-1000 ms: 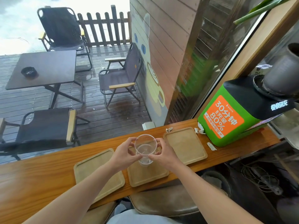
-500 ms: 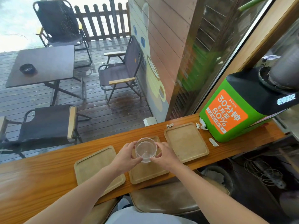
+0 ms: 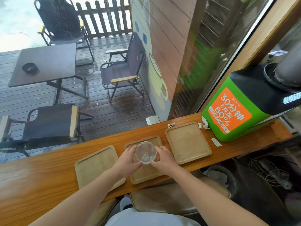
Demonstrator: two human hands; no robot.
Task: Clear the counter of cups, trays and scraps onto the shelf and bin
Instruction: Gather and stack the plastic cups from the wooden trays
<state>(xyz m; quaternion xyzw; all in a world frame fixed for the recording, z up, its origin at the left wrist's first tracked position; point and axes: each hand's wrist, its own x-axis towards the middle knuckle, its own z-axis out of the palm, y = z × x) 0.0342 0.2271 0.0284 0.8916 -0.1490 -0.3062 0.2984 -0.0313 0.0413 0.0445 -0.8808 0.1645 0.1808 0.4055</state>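
A clear plastic cup is held upright over the middle wooden tray. My left hand grips its left side and my right hand grips its right side. Two more wooden trays lie on the counter: the left tray and the right tray. Paper scraps lie near the right tray: one scrap behind it, some scraps by the green box, and a strip to its right.
A green and black charging box stands at the right end of the wooden counter. A brown stool sits below the counter. A dark bin and cables lie on the floor at right. A window faces a deck with chairs.
Both hands have lowered the cup toward the middle tray, and the view looks more steeply down into the cup.
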